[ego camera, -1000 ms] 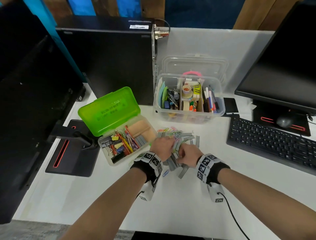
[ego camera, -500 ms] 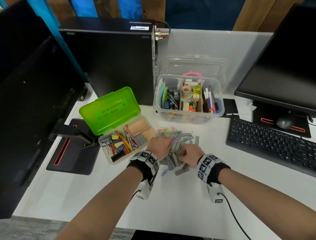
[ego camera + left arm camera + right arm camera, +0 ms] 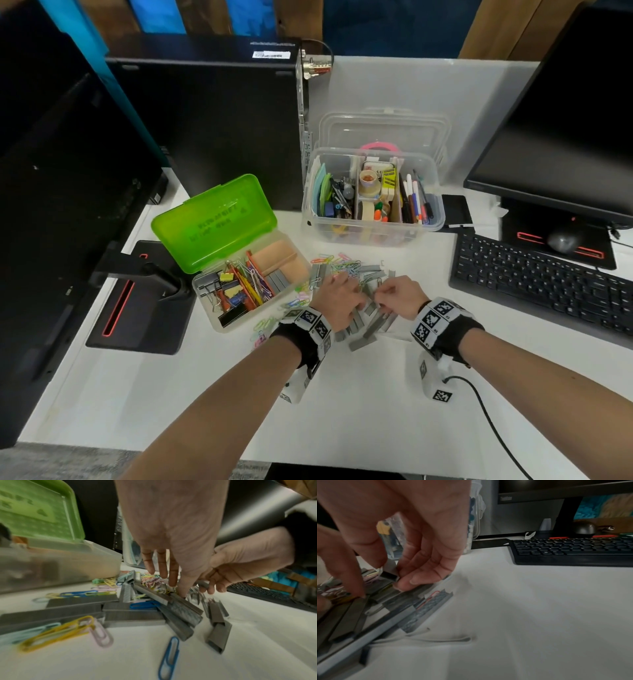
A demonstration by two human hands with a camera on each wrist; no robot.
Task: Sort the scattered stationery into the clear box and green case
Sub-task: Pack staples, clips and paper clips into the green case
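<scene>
Grey staple strips [image 3: 373,325] and coloured paper clips [image 3: 342,263] lie heaped on the white desk in front of the clear box [image 3: 431,219]. The green case [image 3: 212,226] stands open to the left, its tray [image 3: 219,322] holding clips and strips. My left hand [image 3: 352,294] reaches down with straight fingers [image 3: 173,574], and its thumb touches a strip in the pile [image 3: 133,616]. My right hand [image 3: 380,298] pinches one staple strip [image 3: 390,576] between thumb and fingertips [image 3: 412,580], just above other strips [image 3: 426,609]. Loose paper clips [image 3: 56,630] lie near the case.
A black keyboard [image 3: 541,277], a mouse [image 3: 561,240] and a monitor [image 3: 565,137] fill the right side. A black computer tower [image 3: 212,130] stands behind the case, and a monitor base [image 3: 137,301] lies left. The box lid [image 3: 383,126] leans behind the clear box. White desk [image 3: 359,411] stretches toward me.
Both hands stay over the pile. The right hand's fingers have closed into a pinch on one strip, and several strips near my wrists have shifted.
</scene>
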